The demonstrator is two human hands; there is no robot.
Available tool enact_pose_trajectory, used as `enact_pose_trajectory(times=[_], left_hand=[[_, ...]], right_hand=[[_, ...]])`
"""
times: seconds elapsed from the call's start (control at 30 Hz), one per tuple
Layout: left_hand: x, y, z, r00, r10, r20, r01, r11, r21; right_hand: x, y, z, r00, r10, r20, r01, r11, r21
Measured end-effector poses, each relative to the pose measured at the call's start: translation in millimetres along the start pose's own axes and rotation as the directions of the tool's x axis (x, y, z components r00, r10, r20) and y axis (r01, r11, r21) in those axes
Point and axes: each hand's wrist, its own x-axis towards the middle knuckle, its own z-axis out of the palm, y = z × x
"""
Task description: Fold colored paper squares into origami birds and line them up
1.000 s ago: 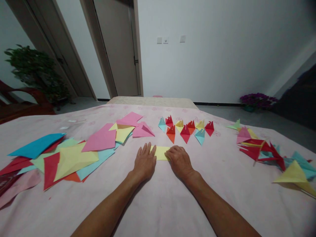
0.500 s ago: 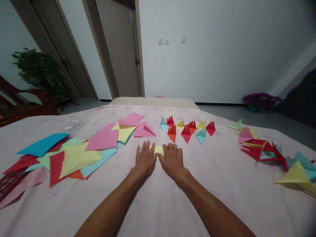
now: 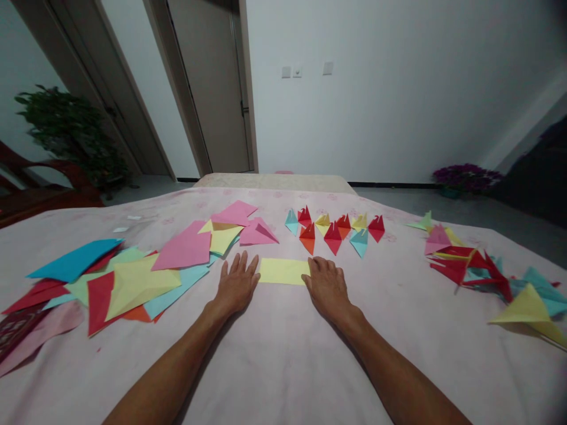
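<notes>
Head view — one yellow strip (image 3: 283, 271), two flat hands — left hand (image 3: 236, 286), right hand (image 3: 328, 287).

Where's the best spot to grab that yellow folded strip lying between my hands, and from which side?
The yellow folded strip lies flat on the pink cloth, so probably pinch a short end. The left end, beside the left hand, is bare; the right hand covers the other. Slide fingertips under from the left.

Matt yellow paper strip (image 3: 284, 271) on soft pink cloth sheet (image 3: 283, 354)
</notes>
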Motion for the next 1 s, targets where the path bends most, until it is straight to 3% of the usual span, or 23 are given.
enact_pose_trajectory(times=[0.17,0.27,0.37,0.6,0.83,1.0], left_hand=[[-8,-6,2,0.985,0.035,-0.168,-0.047,0.997,-0.068],[-12,-3,-5,0.942,0.070,-0.329,-0.113,0.987,-0.113],[-15,8,-14,0.901,0.146,-0.409,-0.216,0.968,-0.131],[-10,32,-15,0.875,0.272,-0.400,-0.360,0.919,-0.162],[-7,29,-8,0.924,0.219,-0.312,-0.308,0.912,-0.270],[-5,27,-10,0.926,0.214,-0.310,-0.321,0.880,-0.350]], right_hand=[[-1,8,-2,0.995,0.073,-0.064,-0.061,0.984,0.170],[2,7,-4,0.990,0.118,-0.074,-0.092,0.954,0.286],[5,6,-2,0.991,0.114,-0.073,-0.082,0.933,0.350],[8,7,11,0.990,0.102,-0.097,-0.060,0.931,0.361],[10,10,11,0.986,0.052,-0.161,0.017,0.916,0.400],[8,8,6,0.968,0.011,-0.250,0.122,0.851,0.511]])
